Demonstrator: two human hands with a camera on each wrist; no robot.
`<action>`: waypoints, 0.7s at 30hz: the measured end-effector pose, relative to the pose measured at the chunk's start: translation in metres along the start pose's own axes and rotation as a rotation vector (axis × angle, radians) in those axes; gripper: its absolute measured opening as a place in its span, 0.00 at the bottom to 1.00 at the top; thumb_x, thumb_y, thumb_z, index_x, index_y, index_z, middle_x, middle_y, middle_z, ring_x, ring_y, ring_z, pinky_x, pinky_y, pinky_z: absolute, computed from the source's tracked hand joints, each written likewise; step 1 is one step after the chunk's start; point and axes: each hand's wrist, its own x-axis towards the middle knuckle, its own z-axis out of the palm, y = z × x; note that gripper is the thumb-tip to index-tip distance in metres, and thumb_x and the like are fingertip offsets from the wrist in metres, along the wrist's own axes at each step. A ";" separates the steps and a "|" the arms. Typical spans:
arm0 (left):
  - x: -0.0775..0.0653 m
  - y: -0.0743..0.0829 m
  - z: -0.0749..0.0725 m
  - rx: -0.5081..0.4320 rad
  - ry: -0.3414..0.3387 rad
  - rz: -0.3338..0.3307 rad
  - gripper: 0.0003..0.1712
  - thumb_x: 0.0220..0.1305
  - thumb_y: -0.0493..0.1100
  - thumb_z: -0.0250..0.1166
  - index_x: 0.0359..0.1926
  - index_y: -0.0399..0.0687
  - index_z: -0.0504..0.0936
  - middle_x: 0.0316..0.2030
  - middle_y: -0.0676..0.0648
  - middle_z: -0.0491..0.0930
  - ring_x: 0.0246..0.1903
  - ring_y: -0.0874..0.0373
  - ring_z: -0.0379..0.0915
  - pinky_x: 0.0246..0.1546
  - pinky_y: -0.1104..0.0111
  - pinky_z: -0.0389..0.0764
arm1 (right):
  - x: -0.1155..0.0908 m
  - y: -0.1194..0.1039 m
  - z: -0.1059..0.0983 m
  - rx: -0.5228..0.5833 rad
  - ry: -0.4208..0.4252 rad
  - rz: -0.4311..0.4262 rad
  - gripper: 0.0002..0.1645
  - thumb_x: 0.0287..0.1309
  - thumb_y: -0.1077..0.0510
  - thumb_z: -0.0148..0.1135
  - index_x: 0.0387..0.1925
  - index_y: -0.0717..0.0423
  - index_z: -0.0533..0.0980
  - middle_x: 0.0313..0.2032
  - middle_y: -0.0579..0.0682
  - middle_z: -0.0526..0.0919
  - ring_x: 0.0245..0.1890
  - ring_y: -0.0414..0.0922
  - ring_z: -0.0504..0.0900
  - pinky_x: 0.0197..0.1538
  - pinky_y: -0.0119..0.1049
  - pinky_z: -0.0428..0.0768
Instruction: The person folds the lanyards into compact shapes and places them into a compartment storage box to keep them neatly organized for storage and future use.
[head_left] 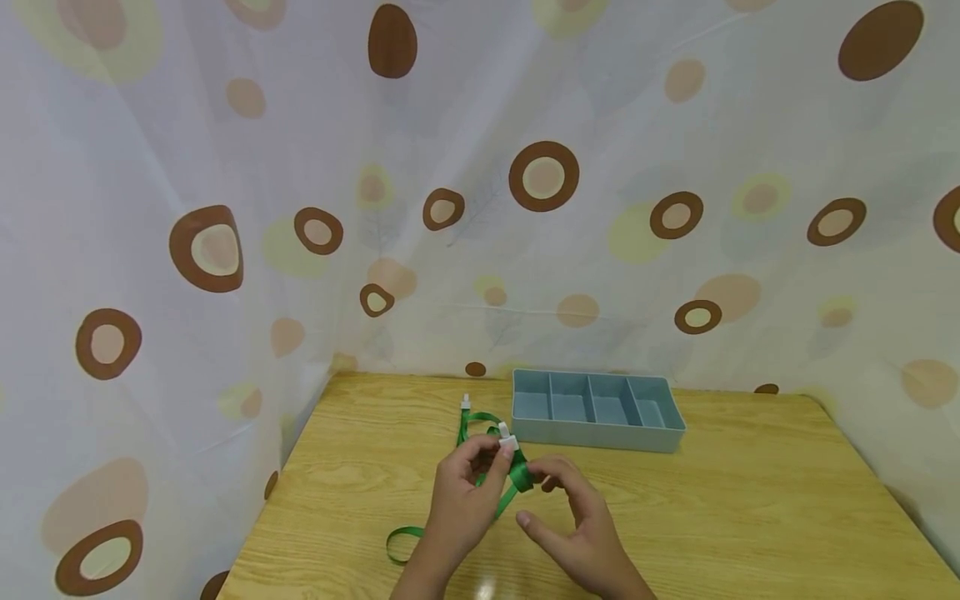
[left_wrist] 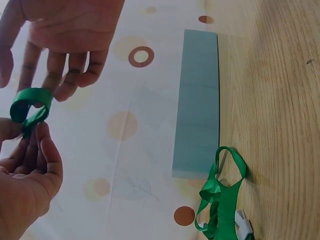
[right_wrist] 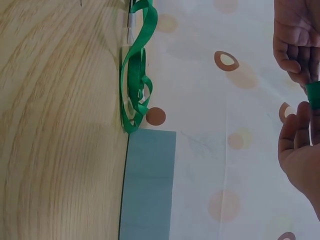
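Observation:
My left hand point(head_left: 467, 504) pinches a green ribbon lanyard between thumb and fingers, just below its white plastic clip point(head_left: 509, 442). Beside it, the fingertips of my right hand point(head_left: 581, 529) touch a rolled loop of the ribbon point(head_left: 521, 477), with the thumb held well apart. In the left wrist view the loop point(left_wrist: 31, 102) curls round between the two hands. A narrow length of green ribbon point(head_left: 405, 533) hangs out to the left, below my left wrist. Behind my left hand lies more green lanyard ribbon point(head_left: 462, 427) with a white clip point(head_left: 466, 403).
A blue-grey tray point(head_left: 600, 433) with several compartments stands at the back of the wooden table point(head_left: 757, 500), right of the loose ribbon. A patterned curtain point(head_left: 480, 108) hangs behind the table and along its left side.

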 end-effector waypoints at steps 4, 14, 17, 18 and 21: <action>-0.001 0.001 0.001 0.004 -0.011 0.022 0.09 0.79 0.50 0.65 0.48 0.53 0.87 0.44 0.51 0.87 0.44 0.59 0.85 0.50 0.65 0.87 | 0.000 0.002 0.001 -0.011 0.000 0.023 0.29 0.65 0.68 0.71 0.64 0.48 0.76 0.56 0.46 0.82 0.52 0.40 0.80 0.52 0.36 0.77; -0.002 0.000 0.001 0.045 -0.044 0.044 0.08 0.78 0.50 0.65 0.48 0.54 0.87 0.45 0.52 0.87 0.44 0.59 0.85 0.49 0.67 0.87 | 0.000 0.001 0.000 0.032 0.006 0.045 0.30 0.66 0.69 0.70 0.67 0.50 0.75 0.58 0.48 0.81 0.53 0.39 0.79 0.51 0.36 0.78; -0.002 0.000 0.001 0.035 -0.056 0.048 0.08 0.77 0.49 0.67 0.49 0.54 0.87 0.45 0.52 0.87 0.43 0.59 0.84 0.50 0.67 0.87 | 0.000 0.000 -0.001 0.041 0.014 0.043 0.30 0.66 0.69 0.69 0.67 0.51 0.75 0.59 0.47 0.81 0.54 0.39 0.79 0.52 0.35 0.78; -0.002 0.000 0.001 0.027 -0.060 0.053 0.07 0.77 0.48 0.67 0.50 0.53 0.87 0.46 0.52 0.87 0.43 0.59 0.84 0.50 0.66 0.87 | 0.000 0.000 -0.001 0.042 0.015 0.041 0.31 0.66 0.70 0.69 0.67 0.52 0.75 0.59 0.47 0.81 0.55 0.38 0.79 0.52 0.35 0.78; -0.002 -0.001 0.000 0.015 -0.070 0.065 0.08 0.75 0.46 0.70 0.51 0.52 0.87 0.46 0.52 0.87 0.42 0.59 0.84 0.50 0.65 0.87 | 0.000 0.000 -0.001 0.044 0.019 0.042 0.31 0.66 0.70 0.69 0.68 0.52 0.74 0.59 0.46 0.81 0.56 0.38 0.78 0.53 0.35 0.78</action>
